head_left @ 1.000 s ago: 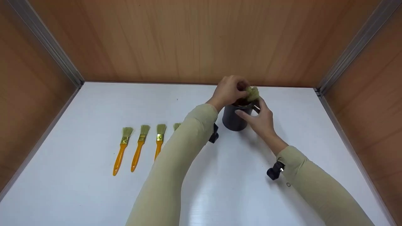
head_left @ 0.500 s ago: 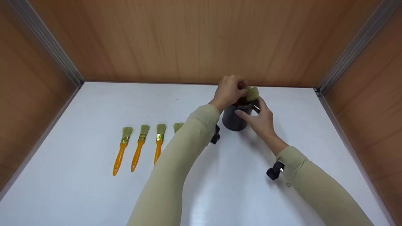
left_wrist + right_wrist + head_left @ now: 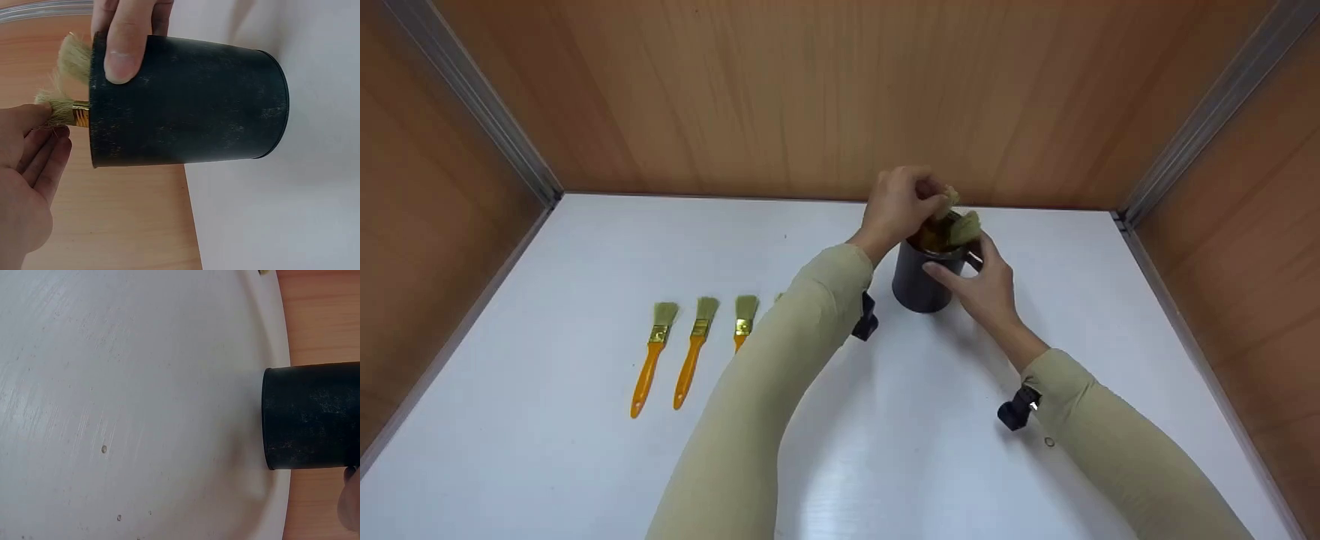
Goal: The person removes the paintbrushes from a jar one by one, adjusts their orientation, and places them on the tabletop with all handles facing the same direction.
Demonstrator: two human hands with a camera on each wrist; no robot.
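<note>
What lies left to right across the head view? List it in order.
First orange-handled brush → second orange-handled brush → third orange-handled brush → left hand → black cup → right hand.

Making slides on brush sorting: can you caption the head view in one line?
Left hand pinches a brush over a dark cup steadied by the right hand.

Three orange-handled brushes (image 3: 690, 352) lie in a row on the white table (image 3: 585, 247).
</note>
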